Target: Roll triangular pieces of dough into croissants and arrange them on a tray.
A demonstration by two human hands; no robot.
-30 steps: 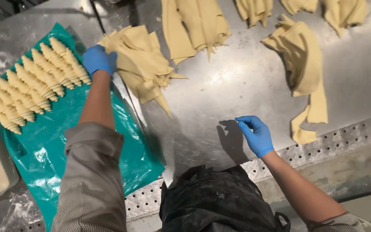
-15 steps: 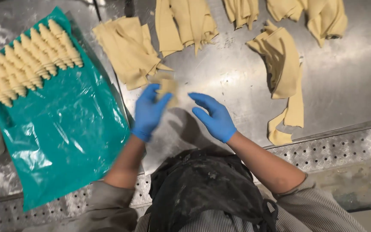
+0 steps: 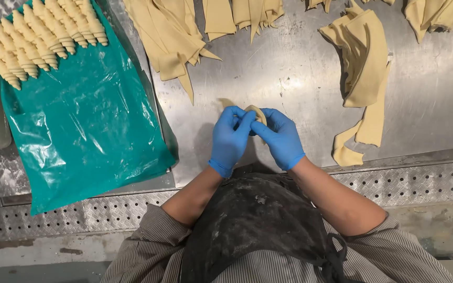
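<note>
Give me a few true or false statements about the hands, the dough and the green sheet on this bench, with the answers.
1. Both hands wear blue gloves. True: the left hand and right hand are gloved in blue.
2. The hands hold a piece of dough between them. True.
3. The rolled pastries lie on a red cloth. False: they lie in rows on a teal plastic sheet.
4. The rolled pastries fill the whole sheet. False: they sit only at its far end.
5. Piles of cut dough strips lie on the metal table. True.
6. The right hand rests on the teal sheet. False: it is over the metal table, at the dough piece.
</note>
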